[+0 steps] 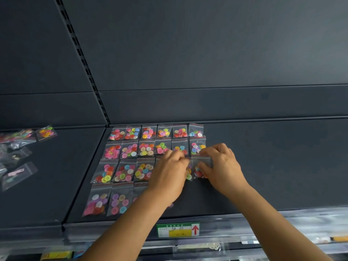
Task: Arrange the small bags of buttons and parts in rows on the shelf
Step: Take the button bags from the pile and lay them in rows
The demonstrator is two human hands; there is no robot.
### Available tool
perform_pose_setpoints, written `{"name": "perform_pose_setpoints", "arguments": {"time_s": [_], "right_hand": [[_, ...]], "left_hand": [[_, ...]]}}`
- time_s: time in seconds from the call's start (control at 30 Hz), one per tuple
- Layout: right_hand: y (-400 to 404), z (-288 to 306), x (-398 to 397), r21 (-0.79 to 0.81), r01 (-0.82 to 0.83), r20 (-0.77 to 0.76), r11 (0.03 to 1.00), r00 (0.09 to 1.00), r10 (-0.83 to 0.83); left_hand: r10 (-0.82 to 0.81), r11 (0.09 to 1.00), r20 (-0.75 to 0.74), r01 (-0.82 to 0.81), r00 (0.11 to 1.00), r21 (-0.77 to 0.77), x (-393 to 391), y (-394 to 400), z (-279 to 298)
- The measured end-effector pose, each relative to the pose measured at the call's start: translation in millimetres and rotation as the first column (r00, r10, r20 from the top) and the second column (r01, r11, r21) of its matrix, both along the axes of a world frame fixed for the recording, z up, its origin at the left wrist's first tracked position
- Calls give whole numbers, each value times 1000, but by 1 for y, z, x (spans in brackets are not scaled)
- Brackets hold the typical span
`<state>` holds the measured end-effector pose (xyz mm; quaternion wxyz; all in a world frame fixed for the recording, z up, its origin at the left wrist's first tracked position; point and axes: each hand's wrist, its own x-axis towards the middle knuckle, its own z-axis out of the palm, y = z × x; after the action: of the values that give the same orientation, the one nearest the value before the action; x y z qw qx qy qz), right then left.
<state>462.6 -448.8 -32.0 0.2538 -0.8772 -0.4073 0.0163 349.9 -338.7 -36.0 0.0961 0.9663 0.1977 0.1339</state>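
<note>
Small clear zip bags of coloured buttons (130, 150) lie in rows on the dark shelf (263, 166). My right hand (224, 166) pinches the top and side of one bag of buttons (198, 171) at the right end of the third row. My left hand (169, 172) lies flat over the neighbouring bags in that row, fingers on a bag (188, 174) beside the held one. Two full rows sit behind the hands. The front row holds a few bags (97, 201), partly hidden by my left forearm.
A loose heap of unsorted bags of buttons and parts (17, 147) lies on the adjoining shelf panel to the left. A green and yellow price label (178, 229) hangs on the shelf's front edge. The right half of the shelf is bare dark metal.
</note>
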Motion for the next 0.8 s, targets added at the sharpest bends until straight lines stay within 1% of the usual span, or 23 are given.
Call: {"name": "perform_pose_setpoints", "arguments": {"time_s": [0.07, 0.1, 0.2, 0.27, 0.37, 0.57, 0.7, 0.8], "right_hand": [[0, 1, -3, -23, -64, 49, 998, 997, 65], [-1, 1, -5, -34, -82, 71, 996, 994, 84], [-1, 0, -9, -104, -108, 101, 989, 988, 119], [-1, -2, -9, -151, -135, 66, 979, 987, 146], [0, -1, -7, -161, -152, 17, 975, 988, 157], [1, 2, -4, -232, -172, 11, 957, 984, 180], [4, 7, -8, -237, -160, 48, 958, 983, 176], [11, 11, -14, -212, -177, 97, 961, 975, 201]], "left_hand": [[-102, 993, -47, 99, 994, -65, -3, 1, -2], [-115, 990, -54, 110, 992, -85, -4, 1, -3], [-74, 993, -65, 68, 995, -93, -5, 1, -4], [-48, 995, -69, 42, 996, -89, -6, 2, -4], [-42, 995, -53, 38, 998, -89, -6, 0, -4], [-51, 995, -51, 46, 997, -92, -4, -3, -3], [-35, 996, -58, 31, 998, -83, -7, -1, 2], [8, 1000, -58, -10, 998, -27, -15, 6, 9]]}}
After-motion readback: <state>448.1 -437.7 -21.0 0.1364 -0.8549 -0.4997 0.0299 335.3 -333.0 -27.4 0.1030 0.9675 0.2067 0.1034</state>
